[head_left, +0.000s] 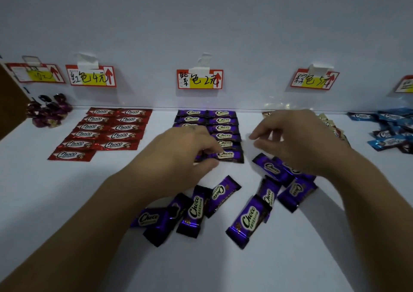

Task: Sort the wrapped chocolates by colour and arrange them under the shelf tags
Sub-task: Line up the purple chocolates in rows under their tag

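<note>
Flat, rectangular chocolate bars in glossy foil wrappers with crimped, saw-toothed ends are laid out on a smooth white shelf (55, 191). Beneath the middle tag (200, 79), a handwritten card taped to the back wall, the purple rows (223, 124) are set in two columns. Each bar has its long axis left to right and its "Choco" lettering upright to the viewer. The nearest bar (230, 155) of the right column is pinched at its left end between the thumb and curled forefinger of the left hand (185, 148); it lies flat, in line with those behind it. The right hand (297, 139) is held above the shelf just right of the columns, its fingers loosely curled and spread, with nothing gripped. In front, the loose purple bars (196, 211) are scattered in two overlapping clusters, most with long axes running front to back or on a diagonal. Red bars (107, 130) are ranked in two slanted columns under the left tag (90, 76), long axes left to right. Round sweets (48, 113) in crinkled dark foil are heaped at far left. Pale bars (328, 122) are partly hidden behind the right hand under the right tag (314, 79), and blue bars (393, 130) are piled untidily at far right.
</note>
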Tool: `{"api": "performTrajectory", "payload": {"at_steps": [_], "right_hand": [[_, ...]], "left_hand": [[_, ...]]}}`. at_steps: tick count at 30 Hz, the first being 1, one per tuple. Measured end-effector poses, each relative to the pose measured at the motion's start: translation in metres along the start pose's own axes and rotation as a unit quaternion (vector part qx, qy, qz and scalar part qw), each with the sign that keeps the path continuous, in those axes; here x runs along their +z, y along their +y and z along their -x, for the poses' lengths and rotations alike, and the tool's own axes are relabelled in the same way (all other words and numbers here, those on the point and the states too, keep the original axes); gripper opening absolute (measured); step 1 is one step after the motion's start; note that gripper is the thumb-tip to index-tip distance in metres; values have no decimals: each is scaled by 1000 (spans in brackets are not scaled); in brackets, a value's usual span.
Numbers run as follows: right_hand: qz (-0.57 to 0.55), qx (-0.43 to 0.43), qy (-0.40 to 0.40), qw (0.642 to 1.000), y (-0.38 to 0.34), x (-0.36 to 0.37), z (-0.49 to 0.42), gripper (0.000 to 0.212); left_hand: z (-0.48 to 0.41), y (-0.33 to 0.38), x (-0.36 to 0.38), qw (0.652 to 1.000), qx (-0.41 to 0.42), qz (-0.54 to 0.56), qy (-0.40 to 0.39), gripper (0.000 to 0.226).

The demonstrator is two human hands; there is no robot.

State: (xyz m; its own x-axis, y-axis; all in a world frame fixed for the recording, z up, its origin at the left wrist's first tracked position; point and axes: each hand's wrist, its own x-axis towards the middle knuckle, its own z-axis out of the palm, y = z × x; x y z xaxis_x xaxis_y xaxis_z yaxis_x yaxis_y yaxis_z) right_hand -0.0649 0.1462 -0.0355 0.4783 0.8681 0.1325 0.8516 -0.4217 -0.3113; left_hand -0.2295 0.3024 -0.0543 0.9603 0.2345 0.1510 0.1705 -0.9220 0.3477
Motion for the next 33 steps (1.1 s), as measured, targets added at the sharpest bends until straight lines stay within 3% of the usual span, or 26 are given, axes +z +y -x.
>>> {"api": "performTrajectory", "payload": {"at_steps": [6,10,13,19,25,30,33], "right_hand": [[23,72,-66,995,30,-9,5,27],[37,47,-122,991,28,-8,9,31],[40,53,-135,989,29,-8,10,34],[25,111,-162,980,31,-14,14,34],[-4,94,-164,982,29,-12,14,18],[-42,78,-154,984,30,-17,16,6],[-109,88,-124,982,32,-20,20,9]], "left_hand": [[-12,31,17,994,80,-24,-67,39],[-23,46,28,979,131,-115,-107,47],[-27,48,33,977,135,-123,-110,48],[-23,46,34,987,144,-60,-45,27],[-20,48,42,992,121,4,-26,10],[-9,52,43,989,38,141,-38,36],[-3,50,37,976,-14,216,-33,32]]}}
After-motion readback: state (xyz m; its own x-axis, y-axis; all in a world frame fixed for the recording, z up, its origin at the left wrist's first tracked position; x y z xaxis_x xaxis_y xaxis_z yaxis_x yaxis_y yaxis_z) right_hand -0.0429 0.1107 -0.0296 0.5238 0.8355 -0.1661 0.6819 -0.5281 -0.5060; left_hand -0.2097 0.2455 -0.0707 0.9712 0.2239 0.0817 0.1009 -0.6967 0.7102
